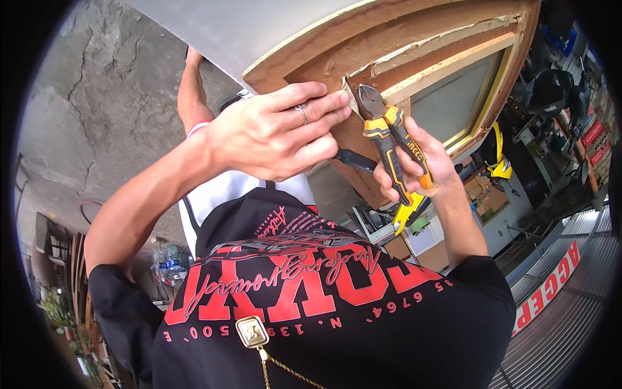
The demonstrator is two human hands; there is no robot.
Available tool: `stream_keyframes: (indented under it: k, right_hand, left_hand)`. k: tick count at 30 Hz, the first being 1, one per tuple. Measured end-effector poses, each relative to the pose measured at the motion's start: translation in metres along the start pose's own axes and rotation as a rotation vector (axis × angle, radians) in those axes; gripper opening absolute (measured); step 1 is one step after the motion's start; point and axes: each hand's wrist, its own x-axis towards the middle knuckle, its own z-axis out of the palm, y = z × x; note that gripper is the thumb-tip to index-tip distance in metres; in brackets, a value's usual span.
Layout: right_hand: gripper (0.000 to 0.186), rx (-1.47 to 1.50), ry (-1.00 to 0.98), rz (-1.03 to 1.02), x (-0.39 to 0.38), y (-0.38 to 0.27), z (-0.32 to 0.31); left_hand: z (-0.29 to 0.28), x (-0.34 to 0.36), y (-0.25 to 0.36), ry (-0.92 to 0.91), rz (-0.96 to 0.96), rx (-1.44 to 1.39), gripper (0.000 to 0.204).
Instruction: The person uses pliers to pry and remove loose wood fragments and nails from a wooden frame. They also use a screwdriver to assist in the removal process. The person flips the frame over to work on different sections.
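1. Right hand (pixel 424 165): grasping pliers (pixel 391 152), fingers and thumb wrapped round the grips, palm side partly showing
2. Pliers: black-and-yellow handles, dark metal head angled up and to the left, in front of a wooden frame (pixel 311 58); can't tell if the head touches the wood
3. Left hand (pixel 278 133): back of hand up, fingers stretched out side by side toward the pliers' head, ring on one finger; fingertips by a pale, split edge in the wood, contact unclear
4. Black bar (pixel 355 160) shows between the two hands, one end at the left hand; can't tell whether that hand grips it
5. Wooden frame: brown, rough pale strips along its inside, grey pane (pixel 453 97) set in toward the right; sits beyond both hands, beside a light grey surface (pixel 207 26)
6. Yellow-and-black object (pixel 409 215) just below the right hand, kind unclear
7. Wearer: black T-shirt (pixel 214 347) with red print, gold-coloured pendant (pixel 252 332) on a chain
8. Around: concrete floor (pixel 110 84) and clear plastic bottles (pixel 172 267) at left, cluttered shelves at right
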Motion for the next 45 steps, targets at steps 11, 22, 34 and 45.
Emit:
stream_keyframes:
  k: [11, 22, 34, 45]
  right_hand:
    - [0.068, -0.245, 0.161, -0.057, 0.006, 0.004, 0.002]
    - [0.046, -1.505, 0.833, -0.629, 0.006, 0.034, 0.062]
    - [0.03, -1.24, 0.71, -1.005, -0.021, 0.117, 0.039]
    - [0.057, 0.335, 0.158, -0.226, 0.065, 0.233, -0.086]
  left_hand:
    - [-0.024, 0.009, 0.006, -0.269, -0.049, -0.048, 0.015]
    - [-0.035, 0.015, 0.011, -0.375, -0.135, -0.104, 0.014]
    - [-0.04, 0.025, 0.014, -0.428, -0.173, -0.15, 0.02]
    - [-0.036, 0.045, 0.034, -0.295, -0.191, -0.006, 0.008]
